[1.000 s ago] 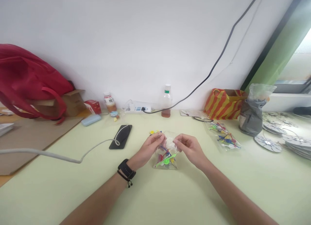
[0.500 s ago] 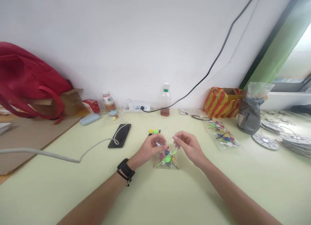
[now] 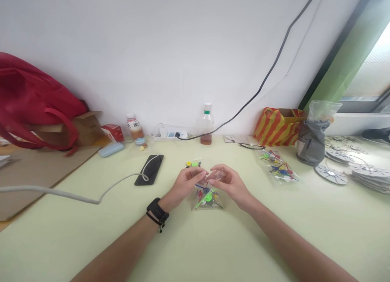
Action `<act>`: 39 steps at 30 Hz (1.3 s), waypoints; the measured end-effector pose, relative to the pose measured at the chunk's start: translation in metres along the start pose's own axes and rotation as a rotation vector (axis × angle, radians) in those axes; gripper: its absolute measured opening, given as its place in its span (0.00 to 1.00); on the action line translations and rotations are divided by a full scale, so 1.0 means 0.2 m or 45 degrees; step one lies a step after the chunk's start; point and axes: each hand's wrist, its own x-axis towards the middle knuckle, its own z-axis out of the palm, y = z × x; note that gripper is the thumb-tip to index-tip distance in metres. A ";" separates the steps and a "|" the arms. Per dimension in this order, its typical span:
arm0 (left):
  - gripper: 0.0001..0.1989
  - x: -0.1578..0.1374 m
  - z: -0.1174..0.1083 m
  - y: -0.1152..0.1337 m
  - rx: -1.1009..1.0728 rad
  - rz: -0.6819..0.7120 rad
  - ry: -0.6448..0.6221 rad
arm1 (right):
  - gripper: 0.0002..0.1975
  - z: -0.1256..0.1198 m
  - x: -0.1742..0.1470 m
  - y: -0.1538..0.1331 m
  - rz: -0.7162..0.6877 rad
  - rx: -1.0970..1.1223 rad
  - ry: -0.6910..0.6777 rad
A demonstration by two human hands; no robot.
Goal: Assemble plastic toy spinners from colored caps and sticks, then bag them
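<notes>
A small clear plastic bag of colourful plastic pieces lies on the pale green table in front of me. Green, blue, red, yellow and white parts show through its film. At its far edge my left hand is closed, thumb and fingers pinching the film. From the other side my right hand also grips the bag's upper edge, its fingertips close to the left ones. Just beyond my left hand are more loose-looking plastic pieces, yellow, green and dark, partly hidden by the fingers.
Filled clear bags lie to the right, near a striped paper bag, a grey bag and stacked discs. A black phone with a cable sits left. A bottle and power strip stand by the wall.
My right hand has moved left, towards my left hand, onto the bag's upper edge. The pieces inside the bag have shifted a little; the view has moved slightly.
</notes>
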 end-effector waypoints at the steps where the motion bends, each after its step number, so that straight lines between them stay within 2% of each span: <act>1: 0.14 0.00 0.00 0.00 0.032 0.007 0.005 | 0.18 0.01 0.00 0.00 0.004 0.006 0.025; 7: 0.13 -0.02 0.03 0.03 0.151 0.150 -0.079 | 0.12 0.05 0.00 0.03 0.008 -0.075 0.103; 10: 0.13 -0.02 0.03 0.02 0.081 0.100 -0.046 | 0.10 0.06 -0.01 0.04 0.008 -0.085 0.158; 14: 0.14 0.00 0.00 0.00 -0.094 -0.049 0.028 | 0.12 0.03 0.00 0.05 -0.020 -0.139 0.103; 17: 0.16 0.00 -0.02 0.01 -0.078 -0.094 0.020 | 0.13 -0.02 0.02 0.04 -0.133 -0.204 0.191; 19: 0.17 0.01 -0.02 0.02 -0.054 -0.091 0.004 | 0.14 -0.05 0.03 0.03 -0.136 -0.203 0.244; 26: 0.12 0.02 -0.06 0.01 -0.130 0.068 0.093 | 0.14 -0.09 0.03 -0.02 -0.080 -0.125 0.148; 31: 0.06 0.03 -0.06 0.04 -0.188 0.087 0.151 | 0.08 -0.11 0.03 -0.02 -0.005 0.045 0.112; 34: 0.06 0.02 -0.06 0.04 -0.202 0.102 0.157 | 0.10 -0.12 0.04 -0.02 -0.030 0.106 0.084; 37: 0.10 0.02 -0.06 0.03 -0.169 0.119 0.171 | 0.16 -0.12 0.04 -0.02 -0.096 -0.039 0.116; 39: 0.10 0.01 -0.05 0.02 -0.093 0.125 0.224 | 0.17 -0.10 0.03 -0.02 -0.114 -0.172 0.163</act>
